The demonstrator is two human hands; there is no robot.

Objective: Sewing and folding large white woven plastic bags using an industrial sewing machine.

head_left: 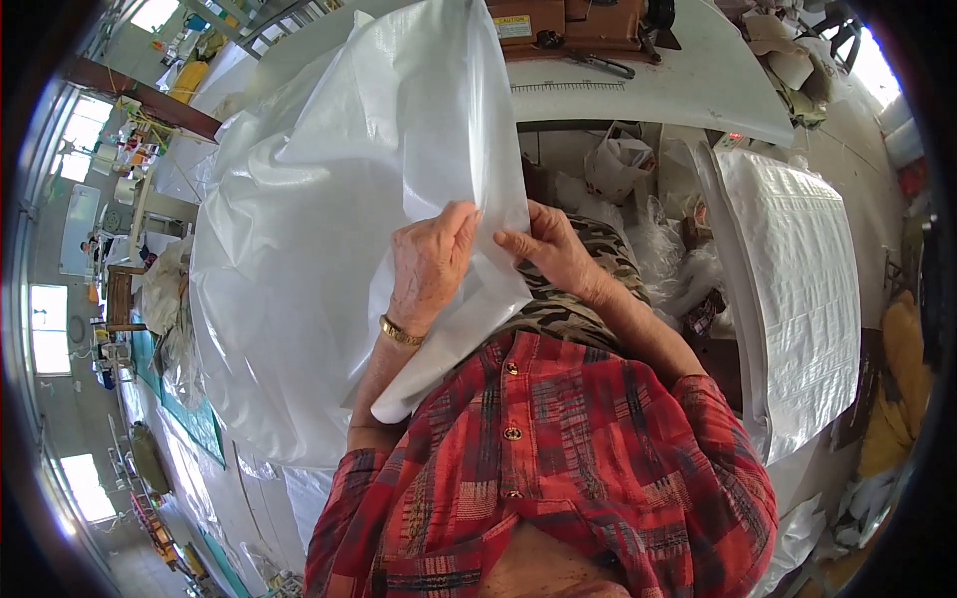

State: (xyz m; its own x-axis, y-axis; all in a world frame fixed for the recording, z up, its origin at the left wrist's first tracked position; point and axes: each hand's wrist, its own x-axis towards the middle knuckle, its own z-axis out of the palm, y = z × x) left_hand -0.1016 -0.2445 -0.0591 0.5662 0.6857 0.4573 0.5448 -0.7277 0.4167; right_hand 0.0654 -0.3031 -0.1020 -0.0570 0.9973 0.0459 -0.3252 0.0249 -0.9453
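A large, glossy white plastic sheet (329, 199) drapes over the table and down across my lap on the left. My left hand (434, 261), with a gold watch band (401, 332) at the wrist, pinches the sheet near its right edge, fingers pressed together. Just to the right, my right hand (558, 254) grips that same edge, its thumb on the near side and its other fingers partly hidden by the sheet. Between the hands the edge runs upward as a fold. A loose, rolled corner hangs below my left wrist.
A brown sewing machine (588, 25) stands on the pale worktable (688, 85), with a small dark tool (604, 66) lying before it. To my right is a stack of folded white woven sheets (797, 289). Bags and white scraps (653, 244) lie beneath the table.
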